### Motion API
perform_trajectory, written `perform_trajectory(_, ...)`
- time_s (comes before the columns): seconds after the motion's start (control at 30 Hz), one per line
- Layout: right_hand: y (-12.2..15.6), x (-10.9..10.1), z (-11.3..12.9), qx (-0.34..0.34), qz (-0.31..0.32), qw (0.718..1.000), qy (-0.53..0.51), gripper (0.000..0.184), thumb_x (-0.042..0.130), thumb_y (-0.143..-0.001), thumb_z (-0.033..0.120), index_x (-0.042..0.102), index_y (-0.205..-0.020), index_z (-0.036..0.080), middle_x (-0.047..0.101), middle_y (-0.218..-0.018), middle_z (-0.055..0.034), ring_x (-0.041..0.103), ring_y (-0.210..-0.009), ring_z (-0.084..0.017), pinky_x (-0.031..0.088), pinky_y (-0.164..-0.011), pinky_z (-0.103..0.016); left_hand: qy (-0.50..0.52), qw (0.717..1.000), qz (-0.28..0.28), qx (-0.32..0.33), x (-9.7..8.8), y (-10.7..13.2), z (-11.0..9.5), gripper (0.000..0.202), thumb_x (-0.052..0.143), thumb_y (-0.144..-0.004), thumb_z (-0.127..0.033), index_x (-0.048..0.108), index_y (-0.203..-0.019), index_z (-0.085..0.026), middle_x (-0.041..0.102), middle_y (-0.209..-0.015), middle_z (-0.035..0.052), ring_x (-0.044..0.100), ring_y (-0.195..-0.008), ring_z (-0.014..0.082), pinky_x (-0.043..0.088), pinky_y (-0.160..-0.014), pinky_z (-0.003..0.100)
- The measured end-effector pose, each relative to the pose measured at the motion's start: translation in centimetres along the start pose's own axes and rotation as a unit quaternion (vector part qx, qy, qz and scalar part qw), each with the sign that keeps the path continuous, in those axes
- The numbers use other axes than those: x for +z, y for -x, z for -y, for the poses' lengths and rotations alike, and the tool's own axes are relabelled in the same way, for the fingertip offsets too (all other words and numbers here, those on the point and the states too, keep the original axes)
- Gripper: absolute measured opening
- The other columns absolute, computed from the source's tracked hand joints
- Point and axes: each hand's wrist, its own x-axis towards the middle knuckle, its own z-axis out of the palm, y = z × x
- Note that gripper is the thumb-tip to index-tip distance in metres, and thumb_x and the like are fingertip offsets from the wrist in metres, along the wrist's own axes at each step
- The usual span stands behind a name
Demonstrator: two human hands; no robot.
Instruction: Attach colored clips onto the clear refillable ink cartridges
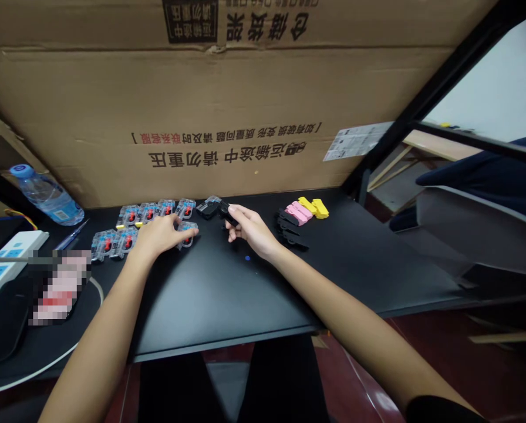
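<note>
My left hand (pixel 161 236) is closed at the right end of the rows, its thumb and fingers around a clear plastic casing (pixel 186 235) with blue parts inside. Between the thumb and fingers of my right hand (pixel 250 228) is a small black plastic piece (pixel 226 212), partly hidden by the fingers. Just behind that piece lie a clear casing (pixel 211 202) and a dark part, close together. More clear casings (pixel 129 215) with red and blue insides stand in two rows to the left, partly covered by my left hand.
Right of my right hand lie black pieces (pixel 293 234), pink pieces (pixel 300 212) and yellow pieces (pixel 314 207). A water bottle (pixel 47 195), a pen (pixel 71 235) and a white power strip (pixel 12 258) are at the left. Cardboard (pixel 228 94) walls the table's back.
</note>
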Motion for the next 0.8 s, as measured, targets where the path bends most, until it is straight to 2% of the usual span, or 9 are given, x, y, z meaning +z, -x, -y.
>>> perform_trajectory(0.13,0.0,-0.1,-0.2,0.014,-0.008,1.000,0.006,0.039,0.071,-0.101,0.046,0.066,-0.131,0.022,0.064,-0.080,0.0037,0.059,-0.053,-0.009,0.060,-0.055,-0.026,0.025,0.999,-0.001,0.043,1.3,-0.4,-0.1,0.063,0.071,-0.084,-0.061,0.071,-0.131,-0.020,0.078,-0.128,0.0184,0.073,-0.117,0.0416,0.056,-0.093,0.045)
perform_trajectory(0.23,-0.1,-0.2,-0.4,0.018,0.000,0.999,0.027,0.037,0.067,-0.103,0.042,0.063,-0.134,0.023,0.064,-0.081,0.0042,0.062,-0.053,-0.010,0.060,-0.056,-0.026,0.144,0.985,0.021,0.093,1.9,-0.7,-0.2,0.052,0.071,-0.087,-0.054,0.070,-0.124,-0.018,0.081,-0.109,0.0141,0.077,-0.100,0.0336,0.058,-0.086,0.041)
perform_trajectory(0.33,-0.3,-0.4,-0.8,-0.010,0.010,0.997,0.072,0.043,0.068,-0.102,0.046,0.060,-0.138,0.024,0.064,-0.083,0.0044,0.063,-0.053,-0.010,0.058,-0.054,-0.024,0.336,0.933,0.046,0.122,2.1,-0.9,-0.7,0.049,0.069,-0.092,-0.059,0.064,-0.121,-0.019,0.076,-0.087,0.0046,0.075,-0.078,0.0234,0.060,-0.073,0.034)
perform_trajectory(0.43,-0.4,-0.3,-1.0,-0.066,0.012,0.991,0.120,0.049,0.068,-0.101,0.052,0.060,-0.140,0.024,0.064,-0.086,0.0040,0.061,-0.051,-0.009,0.054,-0.052,-0.024,0.489,0.860,0.061,0.131,2.2,-0.8,-1.7,0.056,0.071,-0.091,-0.063,0.061,-0.124,-0.019,0.068,-0.082,0.0004,0.073,-0.075,0.0196,0.062,-0.069,0.032)
perform_trajectory(0.53,-0.1,-0.2,-0.7,-0.117,0.004,0.981,0.154,0.051,0.066,-0.101,0.056,0.060,-0.141,0.024,0.063,-0.089,0.0031,0.059,-0.053,-0.008,0.052,-0.053,-0.024,0.577,0.804,0.077,0.124,2.3,-0.5,-2.5,0.065,0.075,-0.091,-0.060,0.057,-0.138,-0.019,0.066,-0.081,-0.0009,0.074,-0.071,0.0195,0.065,-0.067,0.033)
perform_trajectory(0.63,0.4,0.0,-0.4,-0.144,-0.004,0.975,0.167,0.051,0.063,-0.103,0.058,0.059,-0.141,0.024,0.062,-0.091,0.0027,0.057,-0.055,-0.009,0.051,-0.055,-0.025,0.605,0.780,0.091,0.131,2.4,-0.3,-3.1,0.071,0.076,-0.093,-0.051,0.049,-0.151,-0.021,0.066,-0.083,-0.0001,0.075,-0.073,0.0205,0.063,-0.061,0.031)
perform_trajectory(0.8,0.8,0.1,0.0,-0.160,-0.005,0.966,0.202,0.049,0.060,-0.105,0.055,0.059,-0.143,0.025,0.064,-0.092,0.0019,0.058,-0.057,-0.010,0.050,-0.057,-0.026,0.605,0.774,0.093,0.161,2.4,-0.1,-3.2,0.075,0.073,-0.096,-0.048,0.043,-0.158,-0.021,0.066,-0.087,0.0019,0.076,-0.080,0.0225,0.053,-0.051,0.024)
